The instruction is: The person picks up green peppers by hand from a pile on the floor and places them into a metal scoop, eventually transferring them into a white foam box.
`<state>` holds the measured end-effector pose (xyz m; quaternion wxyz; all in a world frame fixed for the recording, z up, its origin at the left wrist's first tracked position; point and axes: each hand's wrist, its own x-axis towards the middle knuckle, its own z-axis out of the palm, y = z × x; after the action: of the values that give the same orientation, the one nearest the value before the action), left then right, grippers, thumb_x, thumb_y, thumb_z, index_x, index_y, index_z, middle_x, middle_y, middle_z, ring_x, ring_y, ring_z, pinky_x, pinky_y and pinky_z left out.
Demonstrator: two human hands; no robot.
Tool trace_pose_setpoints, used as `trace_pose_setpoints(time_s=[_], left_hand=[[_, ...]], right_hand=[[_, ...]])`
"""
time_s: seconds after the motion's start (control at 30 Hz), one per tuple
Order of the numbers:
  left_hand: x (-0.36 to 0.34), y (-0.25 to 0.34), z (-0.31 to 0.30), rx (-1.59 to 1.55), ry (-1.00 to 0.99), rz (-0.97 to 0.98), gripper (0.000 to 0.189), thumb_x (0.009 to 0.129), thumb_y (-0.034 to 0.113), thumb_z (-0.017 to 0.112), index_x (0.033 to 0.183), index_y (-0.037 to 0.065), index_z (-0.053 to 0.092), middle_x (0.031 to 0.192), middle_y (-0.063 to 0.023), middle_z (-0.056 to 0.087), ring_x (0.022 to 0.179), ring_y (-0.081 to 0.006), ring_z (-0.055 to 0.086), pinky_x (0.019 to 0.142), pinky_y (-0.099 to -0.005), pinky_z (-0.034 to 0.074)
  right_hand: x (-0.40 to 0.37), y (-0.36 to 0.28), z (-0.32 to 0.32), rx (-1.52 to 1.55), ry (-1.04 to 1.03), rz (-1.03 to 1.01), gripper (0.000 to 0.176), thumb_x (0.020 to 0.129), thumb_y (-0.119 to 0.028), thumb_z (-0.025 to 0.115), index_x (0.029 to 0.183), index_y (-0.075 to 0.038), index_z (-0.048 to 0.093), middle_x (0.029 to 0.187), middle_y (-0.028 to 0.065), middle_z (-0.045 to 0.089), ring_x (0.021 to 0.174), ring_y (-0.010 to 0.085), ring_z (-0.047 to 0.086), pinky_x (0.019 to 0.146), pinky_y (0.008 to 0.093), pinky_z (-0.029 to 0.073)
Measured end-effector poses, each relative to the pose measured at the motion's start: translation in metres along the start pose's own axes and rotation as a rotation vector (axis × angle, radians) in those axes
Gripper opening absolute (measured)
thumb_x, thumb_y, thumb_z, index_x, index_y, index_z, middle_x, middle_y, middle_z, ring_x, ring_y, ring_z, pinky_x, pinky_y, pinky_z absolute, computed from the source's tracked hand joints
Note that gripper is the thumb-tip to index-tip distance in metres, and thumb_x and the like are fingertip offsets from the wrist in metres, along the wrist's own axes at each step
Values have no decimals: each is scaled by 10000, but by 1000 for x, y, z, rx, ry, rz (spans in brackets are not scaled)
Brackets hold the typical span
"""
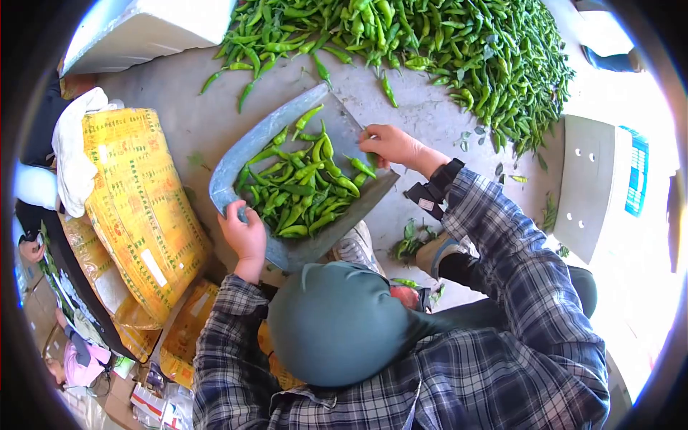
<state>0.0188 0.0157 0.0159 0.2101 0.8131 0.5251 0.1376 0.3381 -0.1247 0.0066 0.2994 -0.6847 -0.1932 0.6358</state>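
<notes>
A grey scoop (233, 161) with high side walls, shaped like a big dustpan, holds a heap of green chili peppers (304, 183). My left hand (242, 233) grips its rim at the near left, thumb on the inner side. At the scoop's open right edge, my right hand (394, 145) has its fingers curled closed. A dark green pepper (371, 159) shows at those fingertips, partly covered by the hand. Below the scoop, a shoe (358, 249) is partly hidden by its wall.
A large pile of green peppers (459, 43) covers the floor ahead, with stray ones around it. White foam boxes stand at upper left (154, 32) and right (588, 183). Yellow printed cartons (140, 204) are on the left. Another person (82, 358) is at lower left.
</notes>
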Motion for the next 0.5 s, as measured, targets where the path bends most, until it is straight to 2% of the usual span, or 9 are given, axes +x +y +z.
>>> trace_pose_setpoints(time_s=[0.03,0.13,0.2,0.27,0.33,0.37,0.4,0.47,0.5], left_hand=[[-1,0,0,-3,1,6,173,730,110,577,897,65,577,896,-195,531,859,-379,524,761,-417,422],[-1,5,-3,76,-18,17,177,732,104,584,903,59,594,872,-200,567,853,-372,526,765,-418,424],[1,-5,-5,133,-74,105,189,737,93,581,916,38,605,875,-202,597,845,-368,539,765,-417,428],[2,10,-14,45,-132,76,225,729,62,563,938,-6,611,899,-197,625,855,-344,576,791,-414,438],[4,-31,7,102,-68,99,218,735,67,550,937,14,611,912,-186,624,868,-341,568,784,-398,443],[7,-26,6,199,-63,57,202,743,87,552,931,39,607,907,-171,617,871,-339,555,768,-401,440],[10,-38,11,174,-86,18,186,749,104,557,923,55,602,897,-158,611,869,-337,545,756,-413,433],[12,-40,21,146,-71,43,179,751,108,564,917,54,603,877,-163,607,867,-335,548,750,-416,430],[12,-39,21,145,-91,42,174,748,104,566,910,54,603,867,-169,605,860,-339,547,748,-417,430]], right_hand=[[-2,4,1,140,-78,29,235,852,-265,555,954,-54,570,703,39,621,564,88,562,495,232,462],[-29,0,-4,402,-24,33,223,866,-258,538,954,-57,581,748,63,643,529,105,563,488,239,470],[-39,12,-22,265,2,1,240,872,-264,527,971,-55,591,775,70,657,535,112,577,517,245,487],[-64,18,-48,-72,118,-21,249,823,-241,549,949,-35,606,750,83,658,585,128,620,546,285,507],[-100,23,-74,-299,344,-67,263,765,-264,581,883,-32,615,752,121,651,616,196,638,595,320,519],[-104,40,-88,-506,569,-152,229,719,-249,550,802,-44,610,666,130,629,649,252,635,639,341,517],[-132,40,-108,-515,625,-142,229,719,-249,550,802,-44,610,666,130,629,649,252,635,639,341,517],[-191,30,-137,-559,892,-107,230,714,-254,549,808,-54,613,668,117,625,684,279,629,649,358,514],[-220,18,-157,-701,886,173,210,717,-253,566,822,-81,625,720,109,636,696,272,628,642,368,514]])
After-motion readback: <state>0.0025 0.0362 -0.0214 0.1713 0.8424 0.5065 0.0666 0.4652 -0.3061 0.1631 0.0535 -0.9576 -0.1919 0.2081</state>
